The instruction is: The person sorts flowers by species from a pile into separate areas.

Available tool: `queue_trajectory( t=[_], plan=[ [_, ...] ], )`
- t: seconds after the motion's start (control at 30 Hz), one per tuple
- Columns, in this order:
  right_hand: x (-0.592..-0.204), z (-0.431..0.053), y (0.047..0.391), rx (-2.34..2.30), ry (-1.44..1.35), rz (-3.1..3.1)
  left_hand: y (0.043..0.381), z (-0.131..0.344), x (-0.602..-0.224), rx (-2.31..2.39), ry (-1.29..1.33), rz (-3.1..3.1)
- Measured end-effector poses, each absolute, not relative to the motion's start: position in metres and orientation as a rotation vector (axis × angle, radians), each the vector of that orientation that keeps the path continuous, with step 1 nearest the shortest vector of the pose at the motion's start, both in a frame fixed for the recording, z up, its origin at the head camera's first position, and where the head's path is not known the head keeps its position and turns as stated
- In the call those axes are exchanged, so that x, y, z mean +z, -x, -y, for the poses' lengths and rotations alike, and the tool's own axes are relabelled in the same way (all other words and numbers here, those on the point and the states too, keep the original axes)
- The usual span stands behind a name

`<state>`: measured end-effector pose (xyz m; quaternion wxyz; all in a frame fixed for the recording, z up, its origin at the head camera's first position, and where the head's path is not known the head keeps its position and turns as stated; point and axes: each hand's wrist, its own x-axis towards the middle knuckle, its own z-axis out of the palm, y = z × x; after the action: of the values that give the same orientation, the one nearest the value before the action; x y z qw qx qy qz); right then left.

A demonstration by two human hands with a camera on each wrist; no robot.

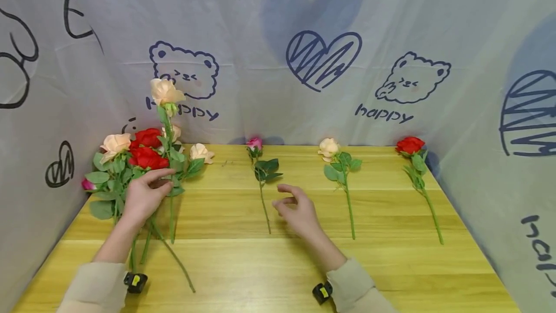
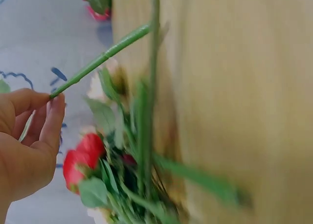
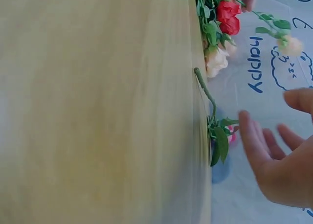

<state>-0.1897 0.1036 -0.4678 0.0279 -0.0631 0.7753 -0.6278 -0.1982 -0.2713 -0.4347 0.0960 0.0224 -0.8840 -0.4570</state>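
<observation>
My left hand (image 1: 146, 196) pinches the green stem (image 2: 105, 56) of a peach rose (image 1: 165, 92), which stands upright with its bloom above the pile. Red roses (image 1: 149, 157), another peach rose (image 1: 115, 146) and leafy stems lie in a bunch at the left, partly behind that hand. My right hand (image 1: 298, 210) hovers over the middle of the table with fingers loosely bent and nothing in them. Nearest to it lies a single pink rose (image 1: 254, 145), its thin stem just left of the fingertips.
Farther right on the wooden table (image 1: 243, 274) lie a cream rose (image 1: 328, 148) and a red rose (image 1: 410, 145), stems toward me. A pale peach rose (image 1: 201, 153) pokes out of the bunch's right side. A grey cloth (image 1: 256, 100) with drawings encloses the back and sides.
</observation>
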Motion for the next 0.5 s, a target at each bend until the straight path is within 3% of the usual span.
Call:
queue_trajectory(
  t=[0.23,0.5],
  plan=[
    [-0.465,-0.1,0.188,-2.134,0.299,-2.421,0.198,0.227,-0.429,-1.552,-0.075,2.364],
    [-0.461,-0.087,0.182,-2.033,0.518,-2.439,0.201,0.168,-0.427,-1.819,-0.01,2.239]
  ],
)
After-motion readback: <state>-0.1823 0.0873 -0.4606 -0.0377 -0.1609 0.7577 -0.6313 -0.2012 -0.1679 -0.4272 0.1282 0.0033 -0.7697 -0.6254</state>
